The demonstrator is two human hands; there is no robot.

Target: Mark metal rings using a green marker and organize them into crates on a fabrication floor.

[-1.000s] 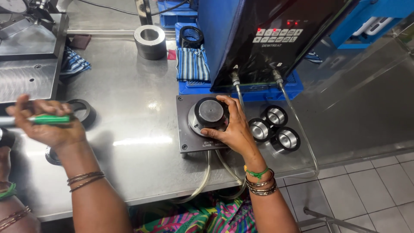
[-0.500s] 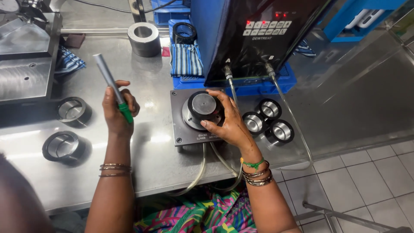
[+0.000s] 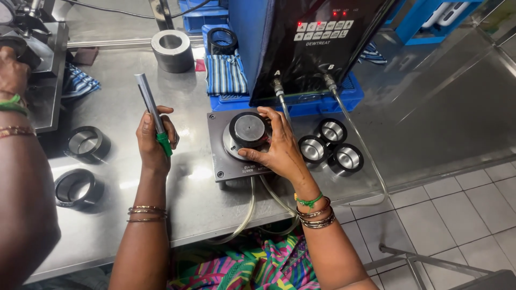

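My right hand (image 3: 276, 148) grips a dark metal ring (image 3: 248, 130) that sits on a round gauge head in the middle of a square grey base plate (image 3: 223, 161). My left hand (image 3: 152, 137) is raised above the steel table and holds a grey pen-like tool with a green grip (image 3: 152, 113), pointing up and away. Three similar dark rings (image 3: 331, 144) lie on the table just right of the plate. Two clear hoses (image 3: 355, 140) run from the black control box (image 3: 309, 40) behind the plate.
Two more dark rings (image 3: 80, 164) lie at the left of the steel table (image 3: 107, 107). A tall grey metal ring (image 3: 172, 50) and a striped cloth (image 3: 226, 74) on a blue tray sit at the back. Another person's arm (image 3: 21, 161) is at the far left.
My left hand has swung from the far left toward the middle, lifting the pen tool upright. My right hand stays on the ring on the gauge plate.
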